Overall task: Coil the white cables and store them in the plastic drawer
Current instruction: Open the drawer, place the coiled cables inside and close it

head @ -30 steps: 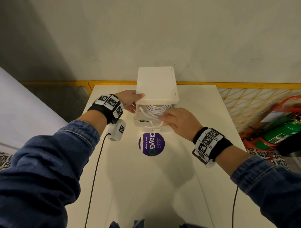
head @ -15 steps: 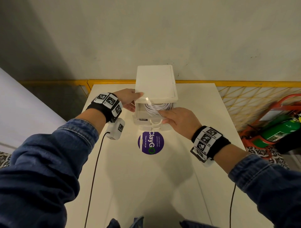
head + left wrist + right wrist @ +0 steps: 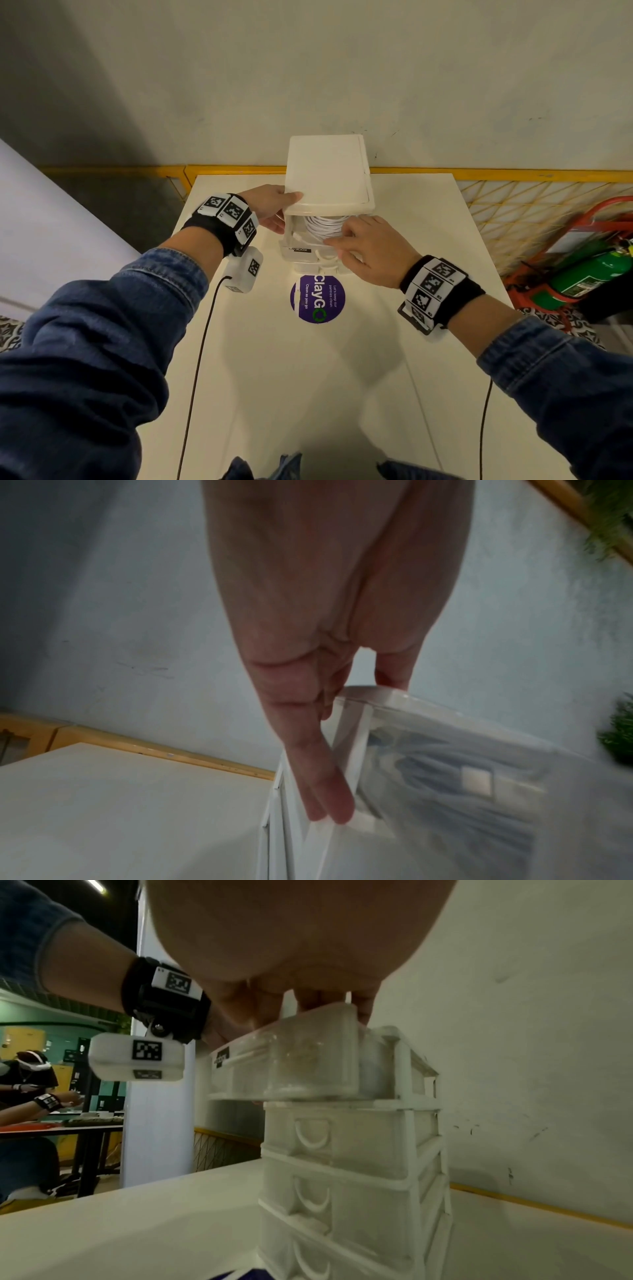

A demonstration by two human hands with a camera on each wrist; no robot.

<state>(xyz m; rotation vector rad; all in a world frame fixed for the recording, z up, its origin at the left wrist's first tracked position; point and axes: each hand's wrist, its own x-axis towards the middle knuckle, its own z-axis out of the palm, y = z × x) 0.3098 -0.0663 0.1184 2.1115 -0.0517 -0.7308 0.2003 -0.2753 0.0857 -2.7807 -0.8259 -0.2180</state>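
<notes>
Cables [image 3: 325,224] | now coiled in drawer [image 3: 301,245] under right hand [image 3: 371,251], fingers flat | loose end tucked | left hand [image 3: 270,209] grips cabinet [image 3: 329,171] | next: shut drawer

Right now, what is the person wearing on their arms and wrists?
Blue denim sleeves cover both arms. Each wrist has a black band carrying white blocks printed with black square codes. A white camera box hangs under the left wrist, and thin dark cables trail from both.
</notes>
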